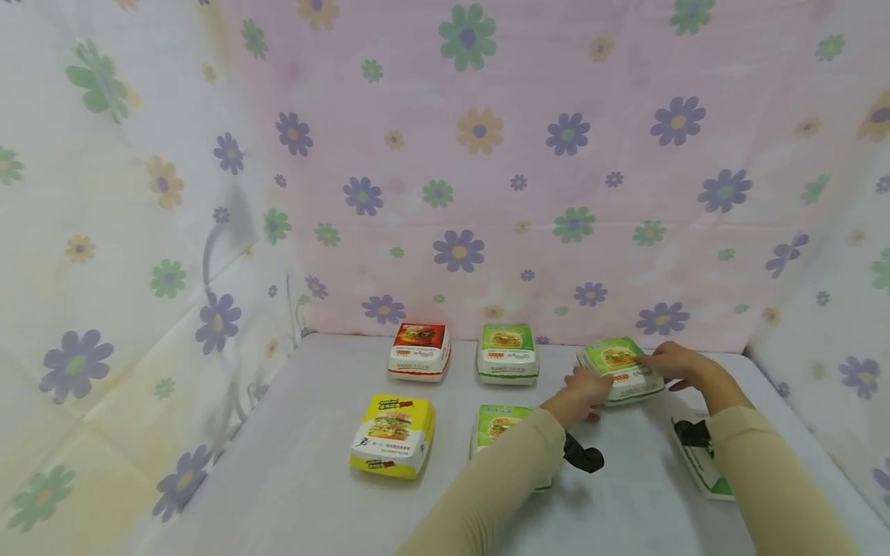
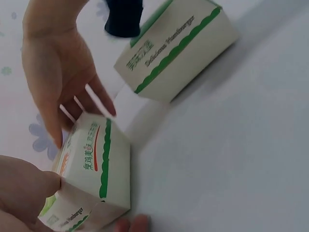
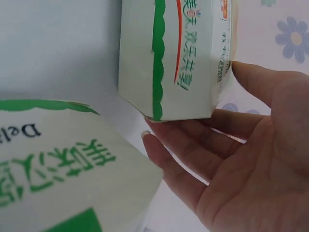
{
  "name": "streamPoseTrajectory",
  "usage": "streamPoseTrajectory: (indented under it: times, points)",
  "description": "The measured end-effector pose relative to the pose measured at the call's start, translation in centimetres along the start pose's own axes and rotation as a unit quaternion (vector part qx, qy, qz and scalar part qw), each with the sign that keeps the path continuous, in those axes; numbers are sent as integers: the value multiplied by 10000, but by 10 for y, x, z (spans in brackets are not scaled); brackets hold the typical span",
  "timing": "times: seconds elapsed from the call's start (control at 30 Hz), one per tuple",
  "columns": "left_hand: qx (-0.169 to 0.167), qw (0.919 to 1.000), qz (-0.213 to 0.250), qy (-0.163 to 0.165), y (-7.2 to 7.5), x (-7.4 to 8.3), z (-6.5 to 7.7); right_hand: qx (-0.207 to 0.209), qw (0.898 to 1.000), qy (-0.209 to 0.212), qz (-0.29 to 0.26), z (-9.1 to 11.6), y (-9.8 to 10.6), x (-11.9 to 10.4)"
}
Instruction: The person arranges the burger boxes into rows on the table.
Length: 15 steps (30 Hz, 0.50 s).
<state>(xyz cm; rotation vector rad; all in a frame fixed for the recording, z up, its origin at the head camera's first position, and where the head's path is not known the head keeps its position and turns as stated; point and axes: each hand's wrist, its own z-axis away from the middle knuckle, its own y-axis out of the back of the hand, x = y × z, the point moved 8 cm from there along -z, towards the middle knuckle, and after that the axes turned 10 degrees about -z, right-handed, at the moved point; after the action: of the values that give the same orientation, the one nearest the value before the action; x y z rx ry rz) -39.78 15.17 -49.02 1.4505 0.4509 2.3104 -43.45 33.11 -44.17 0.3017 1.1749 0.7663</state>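
A green-and-white hamburger box is at the back right, lid side up and turned slightly askew. My left hand holds its left side, thumb on the upper edge and fingers low along the wall. On the opposite side my right hand grips the box, thumb at the top edge and fingers behind the corner. In the right wrist view, the fingers of the right hand curl against the end of the box. Both hands show around the same box in the left wrist view.
A red box and a green box stand in the back row. Nearer are a yellow box and another green box, partly behind my left sleeve. My right forearm partly covers a further green box. Flowered cloth encloses the table.
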Motion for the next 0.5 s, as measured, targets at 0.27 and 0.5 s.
streamPoseTrajectory:
  times: [0.27, 0.5]
  points:
    - [-257, 9991, 291, -178, 12, 5, -1, -49, 9999, 13, -120, 13, -6, -10]
    - [-362, 9979, 366, -392, 7, 7, -4, 91, 9996, 8, -277, 18, -8, -14]
